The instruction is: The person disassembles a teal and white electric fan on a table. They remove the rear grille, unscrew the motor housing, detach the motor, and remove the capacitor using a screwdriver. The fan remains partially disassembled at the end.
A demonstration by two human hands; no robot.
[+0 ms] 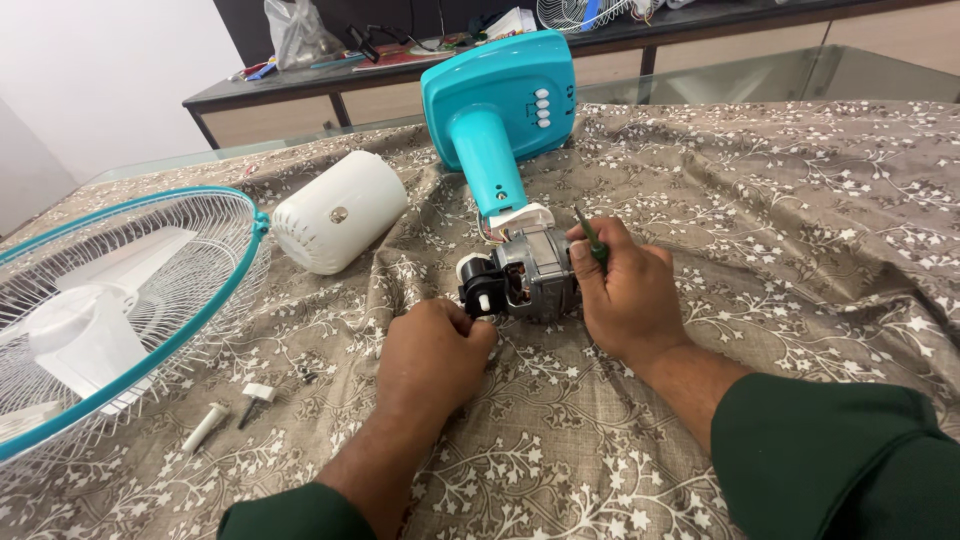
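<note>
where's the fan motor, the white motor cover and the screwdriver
fan motor [535, 275], head view, on its metal body between the hands
white motor cover [335, 212], head view, on its rounded side
screwdriver [592, 240], head view, on the green handle in the right hand [628, 295]

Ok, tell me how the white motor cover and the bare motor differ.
The white cover lies untouched on its side, away from the hands; the motor is gripped by the left hand and right hand. The cover is smooth white plastic; the motor is metal with black parts, joined to the teal stand. Both rest on the patterned cloth.
</note>
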